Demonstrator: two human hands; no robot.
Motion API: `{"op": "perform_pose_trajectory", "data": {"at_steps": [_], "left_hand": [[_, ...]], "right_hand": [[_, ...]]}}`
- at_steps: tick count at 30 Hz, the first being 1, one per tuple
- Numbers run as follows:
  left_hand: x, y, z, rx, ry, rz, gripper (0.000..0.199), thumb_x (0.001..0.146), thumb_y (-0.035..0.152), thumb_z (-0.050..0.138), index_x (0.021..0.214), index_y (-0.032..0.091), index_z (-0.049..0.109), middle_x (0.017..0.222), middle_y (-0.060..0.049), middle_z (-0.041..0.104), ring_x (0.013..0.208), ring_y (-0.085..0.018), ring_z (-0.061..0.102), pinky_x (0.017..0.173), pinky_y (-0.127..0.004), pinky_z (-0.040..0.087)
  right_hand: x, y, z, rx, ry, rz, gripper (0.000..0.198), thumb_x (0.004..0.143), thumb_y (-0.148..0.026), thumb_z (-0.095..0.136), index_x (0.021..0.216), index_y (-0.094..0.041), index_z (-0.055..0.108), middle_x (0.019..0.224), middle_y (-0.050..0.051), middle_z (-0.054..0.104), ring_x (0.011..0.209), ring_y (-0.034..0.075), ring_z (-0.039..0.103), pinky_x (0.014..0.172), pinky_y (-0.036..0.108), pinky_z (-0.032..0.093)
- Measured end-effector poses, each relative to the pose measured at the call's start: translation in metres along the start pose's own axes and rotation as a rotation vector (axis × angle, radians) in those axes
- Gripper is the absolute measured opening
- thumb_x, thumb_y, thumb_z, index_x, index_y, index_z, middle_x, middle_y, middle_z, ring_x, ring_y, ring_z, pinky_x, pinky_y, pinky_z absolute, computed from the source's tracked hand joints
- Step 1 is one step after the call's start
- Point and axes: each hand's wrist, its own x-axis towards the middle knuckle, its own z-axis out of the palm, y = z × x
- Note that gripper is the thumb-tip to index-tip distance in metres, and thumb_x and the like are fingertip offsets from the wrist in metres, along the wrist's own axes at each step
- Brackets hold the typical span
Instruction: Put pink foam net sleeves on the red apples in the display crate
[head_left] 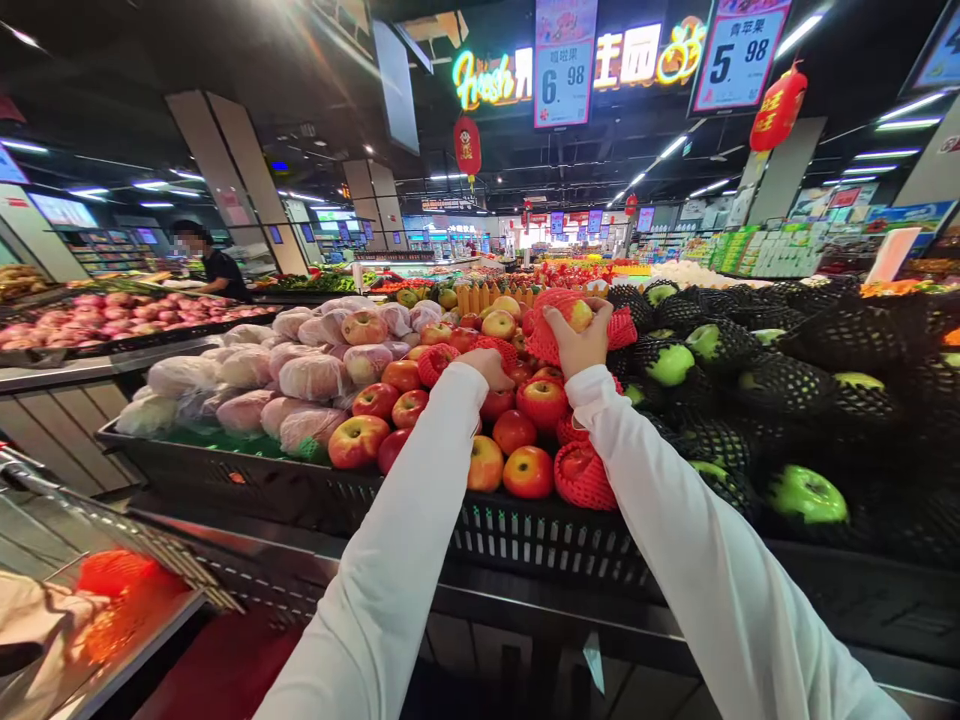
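Note:
My right hand [583, 338] grips an apple in a red foam net [549, 322], raised over the back of the pile, with the thumb on its near side. To its left, my left hand [486, 368] is closed against another apple in a red foam net [498, 347]; its fingertips are partly hidden. Below and between my arms lie loose red apples [514, 430]. A red-netted apple [583, 474] rests at the front edge of the black crate [555, 535].
Plastic-wrapped fruit [311, 376] fills the left of the display. Green apples in black nets [806, 493] are on the right. A metal cart [112, 520] stands at lower left, near red mesh bags [124, 590]. A person [217, 265] is beyond the onions [120, 318].

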Motion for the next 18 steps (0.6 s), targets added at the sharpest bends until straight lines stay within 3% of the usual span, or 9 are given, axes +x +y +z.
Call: {"op": "perform_pose_trajectory", "data": {"at_steps": [3,8,14,18], "left_hand": [[-0.004,0.0,-0.002,0.003,-0.133,0.0,0.054,0.074,0.045,0.068,0.119,0.015,0.071,0.116,-0.013,0.073,0.105,-0.028,0.069,0.084,-0.029,0.055],[-0.003,0.001,0.0,-0.034,-0.218,0.054,0.069,0.061,0.033,0.076,0.128,0.018,0.065,0.112,-0.009,0.074,0.1,-0.027,0.07,0.082,-0.028,0.055],[0.007,0.002,0.007,0.011,-0.1,-0.007,0.055,0.061,0.044,0.079,0.109,0.017,0.075,0.107,-0.012,0.075,0.105,-0.033,0.068,0.086,-0.034,0.056],[0.006,0.004,0.005,0.027,-0.148,-0.033,0.061,0.059,0.049,0.082,0.11,0.015,0.075,0.107,-0.014,0.075,0.101,-0.032,0.07,0.085,-0.032,0.056]], "right_hand": [[-0.001,0.004,0.0,-0.046,-0.092,-0.002,0.066,0.06,-0.06,0.078,0.101,-0.024,0.041,0.104,0.005,0.059,0.092,0.021,0.061,0.096,0.046,0.05],[-0.003,0.007,0.002,-0.012,-0.131,-0.036,0.063,0.066,-0.062,0.074,0.111,-0.024,0.051,0.11,0.005,0.063,0.099,0.022,0.061,0.102,0.048,0.047],[-0.001,0.012,0.004,-0.008,-0.109,-0.054,0.06,0.071,-0.057,0.073,0.116,-0.022,0.054,0.111,0.006,0.062,0.106,0.022,0.06,0.102,0.045,0.048],[0.001,0.016,0.004,0.011,-0.105,-0.041,0.061,0.068,-0.055,0.075,0.114,-0.021,0.054,0.11,0.005,0.062,0.102,0.021,0.061,0.102,0.045,0.049]]}}
